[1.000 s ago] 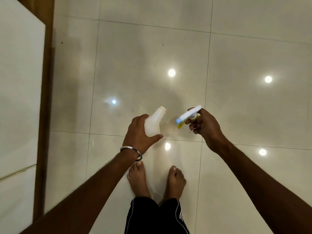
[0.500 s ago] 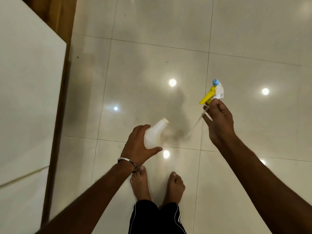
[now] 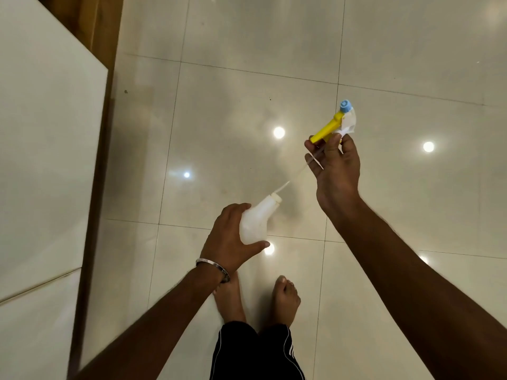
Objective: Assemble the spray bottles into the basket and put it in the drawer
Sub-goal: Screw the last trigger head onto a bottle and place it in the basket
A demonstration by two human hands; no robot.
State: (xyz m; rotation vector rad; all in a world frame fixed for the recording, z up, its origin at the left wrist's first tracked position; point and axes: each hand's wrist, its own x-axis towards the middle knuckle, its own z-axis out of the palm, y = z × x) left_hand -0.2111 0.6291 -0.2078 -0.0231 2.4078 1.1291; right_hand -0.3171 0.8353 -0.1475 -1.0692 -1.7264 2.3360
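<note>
My left hand [image 3: 229, 241] grips a white plastic spray bottle [image 3: 256, 219] by its body, with the open neck tilted up and to the right. My right hand [image 3: 336, 167] holds the spray head [image 3: 338, 122] higher up on the right; it has a yellow trigger, a white shell and a blue nozzle. Its thin clear dip tube [image 3: 295, 178] slants down from the head, and the lower tip sits at the bottle's mouth. No basket or drawer shows in this view.
I stand barefoot on glossy cream floor tiles [image 3: 247, 105] that mirror ceiling lights. A white counter or cabinet top [image 3: 41, 133] with a brown wooden edge [image 3: 101, 37] runs along the left side.
My right hand lifted the spray head up and to the right and turned it, so the dip tube now trails down to the bottle's neck. The left hand kept the bottle nearly still.
</note>
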